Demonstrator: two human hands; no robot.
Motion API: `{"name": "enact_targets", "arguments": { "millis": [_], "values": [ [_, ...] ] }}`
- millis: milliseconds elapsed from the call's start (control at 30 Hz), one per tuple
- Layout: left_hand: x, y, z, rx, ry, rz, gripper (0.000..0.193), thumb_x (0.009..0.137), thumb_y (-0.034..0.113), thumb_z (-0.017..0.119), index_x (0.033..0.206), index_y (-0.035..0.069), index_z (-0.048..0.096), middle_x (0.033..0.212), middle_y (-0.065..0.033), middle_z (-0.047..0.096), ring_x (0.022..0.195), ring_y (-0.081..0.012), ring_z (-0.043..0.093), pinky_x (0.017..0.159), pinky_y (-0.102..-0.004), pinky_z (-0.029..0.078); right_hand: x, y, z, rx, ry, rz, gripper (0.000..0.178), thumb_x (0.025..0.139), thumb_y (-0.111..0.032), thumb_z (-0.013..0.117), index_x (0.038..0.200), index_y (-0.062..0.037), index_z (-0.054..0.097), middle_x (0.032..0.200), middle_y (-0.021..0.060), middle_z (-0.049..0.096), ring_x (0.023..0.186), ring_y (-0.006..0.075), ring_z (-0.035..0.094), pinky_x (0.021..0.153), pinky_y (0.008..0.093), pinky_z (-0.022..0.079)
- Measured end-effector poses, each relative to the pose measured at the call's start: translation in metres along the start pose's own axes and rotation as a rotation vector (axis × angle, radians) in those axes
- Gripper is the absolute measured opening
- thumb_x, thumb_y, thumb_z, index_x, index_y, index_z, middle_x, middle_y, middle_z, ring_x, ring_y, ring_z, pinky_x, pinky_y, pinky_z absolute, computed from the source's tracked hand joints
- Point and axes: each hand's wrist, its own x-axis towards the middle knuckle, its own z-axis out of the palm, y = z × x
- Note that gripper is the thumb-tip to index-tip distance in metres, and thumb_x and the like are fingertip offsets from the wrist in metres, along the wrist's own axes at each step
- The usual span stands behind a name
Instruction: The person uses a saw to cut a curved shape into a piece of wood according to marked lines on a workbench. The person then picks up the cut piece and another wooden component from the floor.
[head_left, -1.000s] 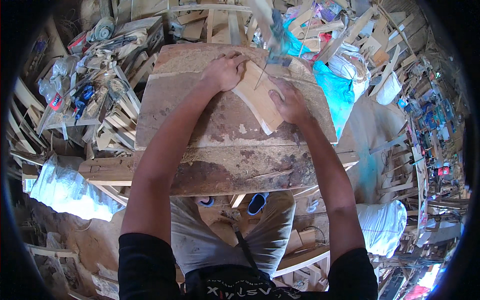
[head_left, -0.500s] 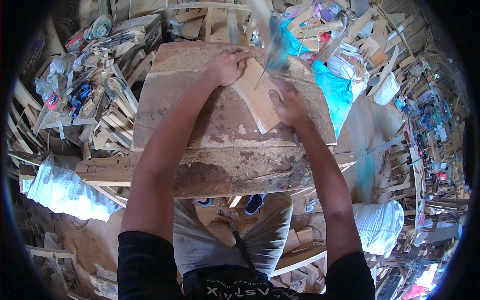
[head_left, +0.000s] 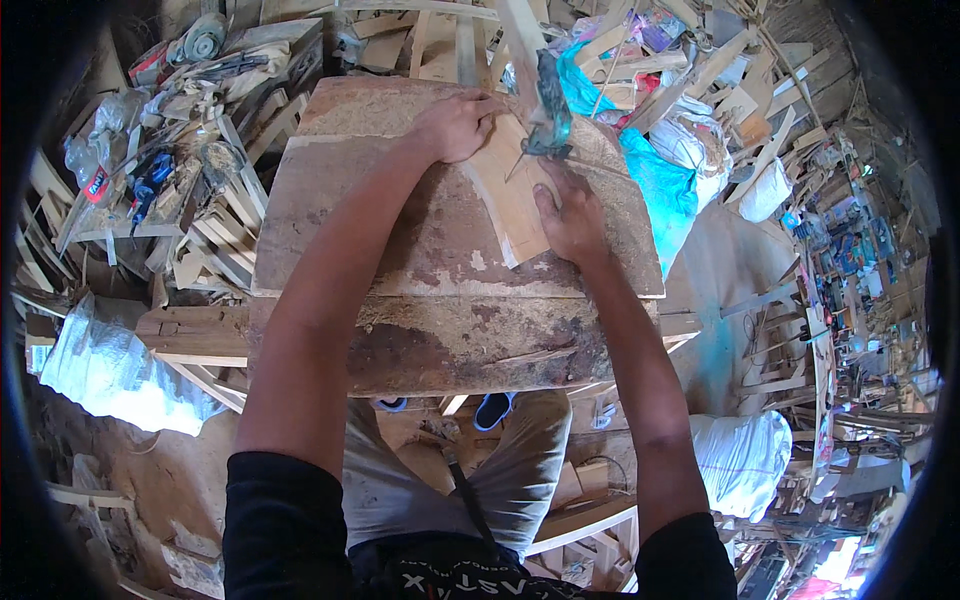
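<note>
A pale curved wooden board (head_left: 510,205) lies flat on the worn wooden worktable (head_left: 400,255). My left hand (head_left: 455,127) presses on its far left end, fingers bent over the wood. On the near right side my right hand (head_left: 573,215) grips the board's edge, its thumb lying on top and the other fingers partly hidden. Between my hands a thin saw blade (head_left: 516,164) meets the board. It hangs from a dark metal holder (head_left: 548,115) on an upright wooden arm (head_left: 519,40).
Sawdust and peeling patches cover the tabletop. Wood offcuts (head_left: 225,240) are heaped on the left near a plastic bottle (head_left: 92,172). Turquoise sheeting (head_left: 662,190) hangs at the table's right edge. White sacks (head_left: 740,462) stand on the floor at the right.
The saw's holder, blurred by motion before, now appears sharper and lower, close to my right hand. Both hands keep their places on the board. The whole view has shifted slightly.
</note>
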Motion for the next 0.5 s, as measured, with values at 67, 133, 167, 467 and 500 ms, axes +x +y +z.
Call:
{"name": "enact_targets", "arguments": {
  "millis": [67, 133, 167, 467, 500],
  "values": [
    [0.002, 0.004, 0.002, -0.022, -0.031, 0.000, 0.042, 0.104, 0.024, 0.049, 0.143, 0.021, 0.064, 0.143, -0.0172, 0.064, 0.132, -0.0371, 0.062, 0.113, -0.0508, 0.050, -0.002, 0.003, -0.001, -0.008, 0.007, -0.002, 0.047, 0.098, -0.025, 0.066, 0.141, -0.0063, 0.062, 0.142, 0.0252, 0.063, 0.128, 0.0456, 0.061, 0.110, 0.0527, 0.050],
    [0.003, 0.002, 0.002, -0.026, -0.035, 0.001, 0.042, 0.104, 0.025, 0.050, 0.144, 0.022, 0.063, 0.142, -0.0180, 0.064, 0.130, -0.0377, 0.062, 0.113, -0.0510, 0.050, -0.001, 0.002, 0.000, -0.008, 0.015, 0.000, 0.047, 0.098, -0.025, 0.066, 0.141, -0.0059, 0.062, 0.142, 0.0254, 0.062, 0.128, 0.0465, 0.060, 0.110, 0.0531, 0.050],
    [0.003, 0.001, 0.001, -0.027, -0.026, 0.003, 0.043, 0.104, 0.025, 0.050, 0.144, 0.022, 0.063, 0.140, -0.0185, 0.065, 0.130, -0.0379, 0.062, 0.113, -0.0510, 0.050, -0.002, 0.000, 0.001, -0.010, 0.017, 0.007, 0.047, 0.098, -0.025, 0.065, 0.141, -0.0056, 0.062, 0.142, 0.0256, 0.062, 0.128, 0.0469, 0.060, 0.110, 0.0533, 0.050],
    [0.012, 0.001, -0.003, -0.018, -0.048, 0.013, 0.044, 0.103, 0.024, 0.050, 0.146, 0.022, 0.062, 0.136, -0.0200, 0.067, 0.125, -0.0395, 0.065, 0.111, -0.0504, 0.051, -0.001, -0.006, 0.004, -0.077, 0.048, 0.049, 0.045, 0.097, -0.021, 0.065, 0.139, -0.0052, 0.063, 0.139, 0.0262, 0.064, 0.123, 0.0476, 0.063, 0.106, 0.0540, 0.053],
    [0.012, 0.001, -0.003, -0.011, -0.053, 0.021, 0.044, 0.103, 0.024, 0.049, 0.146, 0.022, 0.062, 0.136, -0.0197, 0.067, 0.124, -0.0397, 0.065, 0.111, -0.0504, 0.051, -0.002, -0.006, 0.005, -0.076, 0.051, 0.053, 0.045, 0.096, -0.021, 0.065, 0.139, -0.0052, 0.063, 0.139, 0.0260, 0.064, 0.123, 0.0476, 0.064, 0.105, 0.0541, 0.053]
  ]
}}
